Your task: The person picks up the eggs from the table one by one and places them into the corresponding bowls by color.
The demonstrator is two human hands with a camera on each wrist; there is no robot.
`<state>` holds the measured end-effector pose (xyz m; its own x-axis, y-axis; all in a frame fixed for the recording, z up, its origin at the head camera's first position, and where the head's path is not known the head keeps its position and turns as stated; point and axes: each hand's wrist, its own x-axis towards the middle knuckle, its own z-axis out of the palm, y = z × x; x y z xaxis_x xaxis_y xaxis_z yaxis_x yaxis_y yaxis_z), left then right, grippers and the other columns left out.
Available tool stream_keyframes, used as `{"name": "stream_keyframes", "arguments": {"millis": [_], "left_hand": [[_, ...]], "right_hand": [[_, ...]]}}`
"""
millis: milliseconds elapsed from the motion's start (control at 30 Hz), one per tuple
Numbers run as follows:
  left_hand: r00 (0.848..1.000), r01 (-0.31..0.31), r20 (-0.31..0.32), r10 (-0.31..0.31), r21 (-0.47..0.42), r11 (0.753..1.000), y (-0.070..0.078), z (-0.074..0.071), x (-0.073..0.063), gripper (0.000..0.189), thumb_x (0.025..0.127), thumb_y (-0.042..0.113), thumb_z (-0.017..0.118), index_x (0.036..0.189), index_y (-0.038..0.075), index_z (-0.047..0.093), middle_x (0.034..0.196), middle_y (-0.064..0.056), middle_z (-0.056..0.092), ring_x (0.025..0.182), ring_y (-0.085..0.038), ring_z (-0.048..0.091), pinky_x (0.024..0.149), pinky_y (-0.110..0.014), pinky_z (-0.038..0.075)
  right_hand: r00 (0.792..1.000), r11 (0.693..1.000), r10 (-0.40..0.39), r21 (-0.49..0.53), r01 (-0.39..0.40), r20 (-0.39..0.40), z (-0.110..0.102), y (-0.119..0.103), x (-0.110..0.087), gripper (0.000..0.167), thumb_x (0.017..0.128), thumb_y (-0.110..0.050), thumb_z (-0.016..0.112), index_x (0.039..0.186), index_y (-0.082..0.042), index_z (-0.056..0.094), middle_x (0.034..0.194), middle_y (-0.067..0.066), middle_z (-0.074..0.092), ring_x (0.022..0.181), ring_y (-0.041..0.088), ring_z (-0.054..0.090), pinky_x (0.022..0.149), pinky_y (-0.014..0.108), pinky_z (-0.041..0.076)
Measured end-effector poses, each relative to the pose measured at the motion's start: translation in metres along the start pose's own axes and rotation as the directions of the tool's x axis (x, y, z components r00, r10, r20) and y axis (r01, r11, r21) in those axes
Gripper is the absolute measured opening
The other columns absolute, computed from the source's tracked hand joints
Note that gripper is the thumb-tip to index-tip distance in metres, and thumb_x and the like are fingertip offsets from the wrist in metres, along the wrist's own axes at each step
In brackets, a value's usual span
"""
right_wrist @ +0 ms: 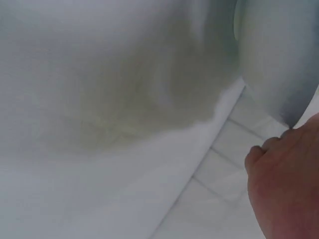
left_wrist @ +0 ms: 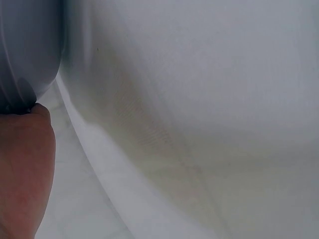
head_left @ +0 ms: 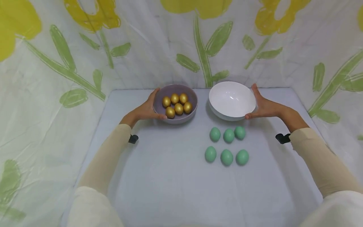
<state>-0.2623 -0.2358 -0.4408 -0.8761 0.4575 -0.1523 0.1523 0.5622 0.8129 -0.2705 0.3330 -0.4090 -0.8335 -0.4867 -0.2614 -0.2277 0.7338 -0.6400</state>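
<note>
At the far side of the table, my left hand (head_left: 145,109) grips a purple-grey bowl (head_left: 181,119) by its left side, thumb toward the front. Several golden eggs (head_left: 179,108) lie inside that bowl. My right hand (head_left: 267,107) holds the right side of a white bowl (head_left: 231,102), which has nothing in it and looks slightly tilted. Just in front of the white bowl, several green eggs (head_left: 227,157) lie on the table in two rows. Each wrist view shows only part of a bowl's outer wall (left_wrist: 30,45) and part of the hand.
A pale cloth covers the table (head_left: 170,183). White sheeting (head_left: 147,56) painted with yellow flowers and green leaves hangs behind and along both sides. Dark wrist devices (head_left: 283,138) stick out from the sleeves. The two bowls stand a small gap apart.
</note>
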Motion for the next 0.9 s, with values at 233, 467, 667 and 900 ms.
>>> {"name": "stream_keyframes", "arguments": {"millis": [233,467,667,900], "left_hand": [[1.0,0.0,-0.001,0.0,0.001,1.0,-0.007,0.005,0.002,0.142,0.076,0.047,0.096,0.168,0.039,-0.012,0.177,0.004,-0.01,0.162,-0.026,0.004,0.129,-0.055,0.014],[0.999,-0.023,-0.023,0.024,0.057,0.998,-0.004,-0.001,-0.002,0.144,0.076,0.047,0.096,0.168,0.037,-0.014,0.176,0.007,-0.01,0.163,-0.026,0.002,0.128,-0.058,0.015],[0.974,-0.168,-0.15,0.167,0.006,0.986,0.037,0.002,-0.039,0.128,0.086,0.029,0.09,0.171,0.03,-0.006,0.178,0.008,-0.004,0.163,-0.021,0.001,0.129,-0.058,0.013],[0.802,-0.555,-0.343,0.49,-0.123,0.823,0.104,0.072,-0.033,0.062,0.095,-0.004,0.075,0.152,0.001,0.053,0.154,-0.018,0.056,0.147,-0.028,0.049,0.122,-0.045,0.038]], "right_hand": [[1.0,0.998,0.012,0.06,-0.013,0.022,0.006,0.013,0.003,0.145,0.084,-0.029,0.089,0.162,-0.022,-0.033,0.168,0.009,-0.038,0.159,0.041,-0.021,0.122,0.074,0.007],[0.999,0.996,0.046,0.074,-0.047,0.008,0.012,0.014,0.008,0.145,0.086,-0.036,0.089,0.159,-0.031,-0.037,0.169,-0.002,-0.036,0.161,0.035,-0.017,0.124,0.07,0.009],[0.999,0.995,0.042,0.085,-0.045,0.03,0.017,0.007,0.014,0.144,0.086,-0.038,0.088,0.159,-0.033,-0.036,0.171,-0.002,-0.031,0.162,0.036,-0.009,0.124,0.07,0.012],[0.998,0.996,0.055,0.073,-0.057,0.026,0.007,0.004,0.016,0.144,0.086,-0.04,0.088,0.161,-0.029,-0.034,0.173,0.002,-0.027,0.161,0.038,-0.003,0.125,0.068,0.014]]}}
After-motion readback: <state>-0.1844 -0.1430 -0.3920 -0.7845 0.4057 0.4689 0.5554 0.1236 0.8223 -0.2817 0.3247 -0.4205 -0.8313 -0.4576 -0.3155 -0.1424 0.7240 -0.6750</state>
